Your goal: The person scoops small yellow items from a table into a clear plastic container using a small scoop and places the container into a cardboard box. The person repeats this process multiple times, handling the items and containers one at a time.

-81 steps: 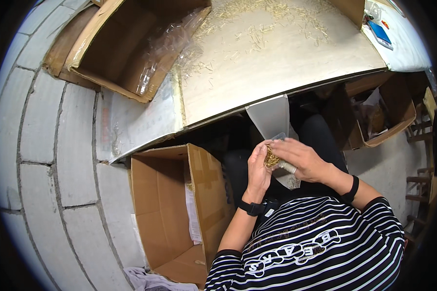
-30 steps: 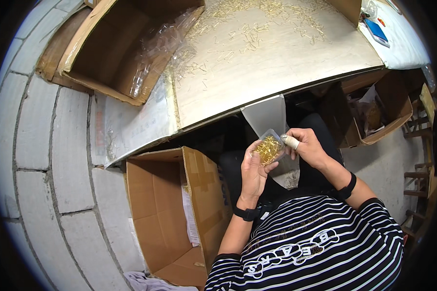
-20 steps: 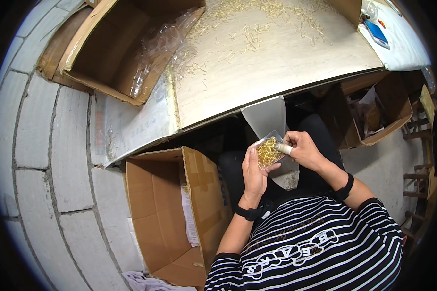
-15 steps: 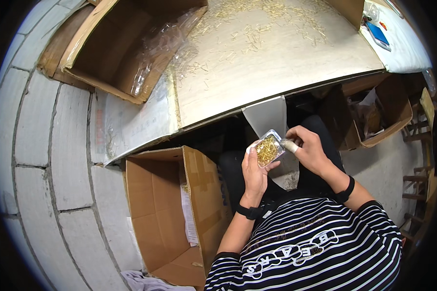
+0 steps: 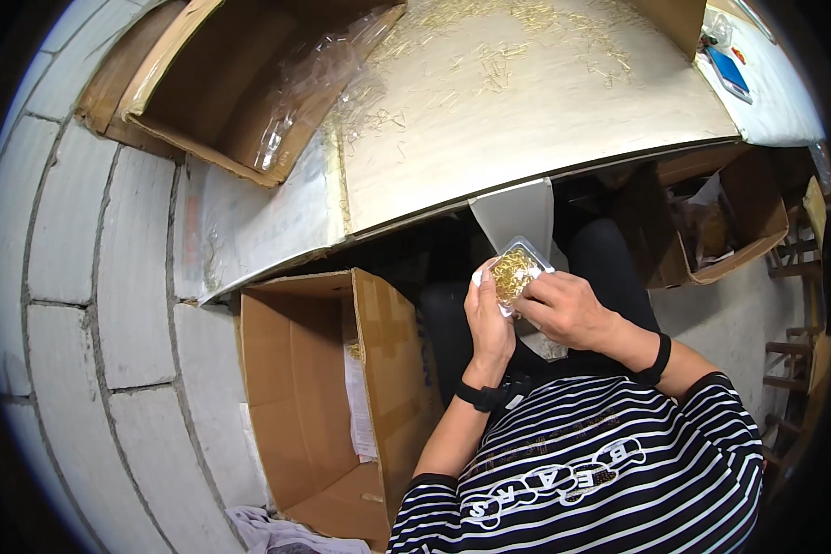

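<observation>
Over my lap, my left hand (image 5: 491,323) holds a small clear plastic box (image 5: 523,247) from its left side, the thumb along the near edge. Many thin gold-coloured metal pieces (image 5: 510,273), like pins, fill the box. White wrapping shows on the left thumb tip. Bent over the box's right near corner, my right hand (image 5: 568,309) has its fingers closed together against it. Their tips are partly hidden, so whether they also pinch a loose piece cannot be seen.
Gold pins lie scattered over the pale tabletop (image 5: 545,129) ahead. A cardboard box (image 5: 203,102) with clear plastic cases (image 5: 282,129) tilts at the far left. Another carton (image 5: 388,369) stands left of my legs, a third (image 5: 739,245) at right. A blue phone (image 5: 729,72) lies far right.
My right hand has turned and moved left, from the box's right edge to over its near corner, its fingers now bent down. The left hand keeps its hold; the view has shifted slightly.
</observation>
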### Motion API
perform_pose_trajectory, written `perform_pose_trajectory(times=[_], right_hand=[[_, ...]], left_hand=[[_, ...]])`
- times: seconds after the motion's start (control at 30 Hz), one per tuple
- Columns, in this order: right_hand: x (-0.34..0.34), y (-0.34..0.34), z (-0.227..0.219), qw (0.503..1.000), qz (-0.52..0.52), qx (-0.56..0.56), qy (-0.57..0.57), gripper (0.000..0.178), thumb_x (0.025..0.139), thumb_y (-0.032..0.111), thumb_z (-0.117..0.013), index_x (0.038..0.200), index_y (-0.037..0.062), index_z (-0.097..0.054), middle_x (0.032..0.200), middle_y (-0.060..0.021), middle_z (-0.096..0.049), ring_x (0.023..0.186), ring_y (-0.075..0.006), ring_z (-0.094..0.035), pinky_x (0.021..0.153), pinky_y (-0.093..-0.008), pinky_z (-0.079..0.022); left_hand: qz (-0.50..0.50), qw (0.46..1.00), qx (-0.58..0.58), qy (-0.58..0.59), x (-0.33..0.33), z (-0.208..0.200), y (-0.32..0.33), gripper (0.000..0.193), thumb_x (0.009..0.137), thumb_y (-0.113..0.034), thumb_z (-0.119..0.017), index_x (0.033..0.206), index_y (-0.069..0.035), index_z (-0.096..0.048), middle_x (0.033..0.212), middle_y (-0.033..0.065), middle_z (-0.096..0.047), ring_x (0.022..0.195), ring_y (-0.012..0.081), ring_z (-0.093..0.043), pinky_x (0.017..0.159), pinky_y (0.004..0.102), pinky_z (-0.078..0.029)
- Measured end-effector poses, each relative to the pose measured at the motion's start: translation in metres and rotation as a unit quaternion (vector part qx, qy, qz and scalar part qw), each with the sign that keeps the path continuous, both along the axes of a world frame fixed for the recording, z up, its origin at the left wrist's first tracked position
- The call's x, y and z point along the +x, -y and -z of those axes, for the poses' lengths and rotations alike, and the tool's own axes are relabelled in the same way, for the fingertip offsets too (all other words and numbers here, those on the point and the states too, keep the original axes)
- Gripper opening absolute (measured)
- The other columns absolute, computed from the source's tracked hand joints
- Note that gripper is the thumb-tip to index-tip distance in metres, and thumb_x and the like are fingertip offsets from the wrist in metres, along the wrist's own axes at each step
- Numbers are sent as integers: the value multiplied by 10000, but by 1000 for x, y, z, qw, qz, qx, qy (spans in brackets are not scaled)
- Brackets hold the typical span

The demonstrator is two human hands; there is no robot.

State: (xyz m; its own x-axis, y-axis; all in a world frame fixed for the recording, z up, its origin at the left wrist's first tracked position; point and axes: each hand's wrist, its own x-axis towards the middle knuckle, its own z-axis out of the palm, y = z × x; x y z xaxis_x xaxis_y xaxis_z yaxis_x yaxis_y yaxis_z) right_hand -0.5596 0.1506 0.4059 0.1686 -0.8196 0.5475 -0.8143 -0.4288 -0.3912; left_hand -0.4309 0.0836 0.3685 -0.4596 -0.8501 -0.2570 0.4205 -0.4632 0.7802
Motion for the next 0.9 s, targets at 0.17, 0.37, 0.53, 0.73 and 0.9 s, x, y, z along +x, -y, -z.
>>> perform_pose_trajectory(times=[0.17,0.37,0.53,0.73,0.9], right_hand=[[-1,0,-5,991,33,62,114,203,661,47,-672,859,41,-624,780,-70,-542,663,-248,-586,558,-349,-475],[-5,2,-16,979,138,146,38,225,677,36,-670,897,34,-623,775,-86,-538,674,-268,-600,557,-368,-482],[-5,4,-27,981,110,116,108,368,664,-28,-652,1025,32,-613,919,-119,-600,798,-295,-629,670,-382,-515],[1,13,-15,997,-12,76,29,575,616,-79,-609,1182,10,-565,1197,-166,-583,1184,-325,-527,982,-420,-449],[-4,7,-12,993,-29,84,74,519,665,-85,-586,1176,5,-571,1224,-165,-573,1190,-306,-527,1007,-439,-434]], left_hand=[[30,999,-13,29,3,1,1,329,1019,-257,-361,1182,-4,-494,1078,99,-600,901,148,-622,719,284,-559],[76,997,-11,11,4,-7,-2,329,1016,-268,-346,1180,-20,-487,1086,107,-596,929,177,-640,717,347,-599],[60,998,20,1,7,-9,0,340,1017,-291,-352,1181,-32,-498,1070,85,-603,898,150,-639,695,327,-592],[46,999,-12,-3,7,1,2,363,1016,-319,-367,1185,-33,-511,1028,60,-604,895,131,-628,687,314,-587],[48,999,5,-15,9,-4,0,368,1016,-318,-364,1200,-30,-502,1051,66,-597,916,139,-629,699,314,-588]])
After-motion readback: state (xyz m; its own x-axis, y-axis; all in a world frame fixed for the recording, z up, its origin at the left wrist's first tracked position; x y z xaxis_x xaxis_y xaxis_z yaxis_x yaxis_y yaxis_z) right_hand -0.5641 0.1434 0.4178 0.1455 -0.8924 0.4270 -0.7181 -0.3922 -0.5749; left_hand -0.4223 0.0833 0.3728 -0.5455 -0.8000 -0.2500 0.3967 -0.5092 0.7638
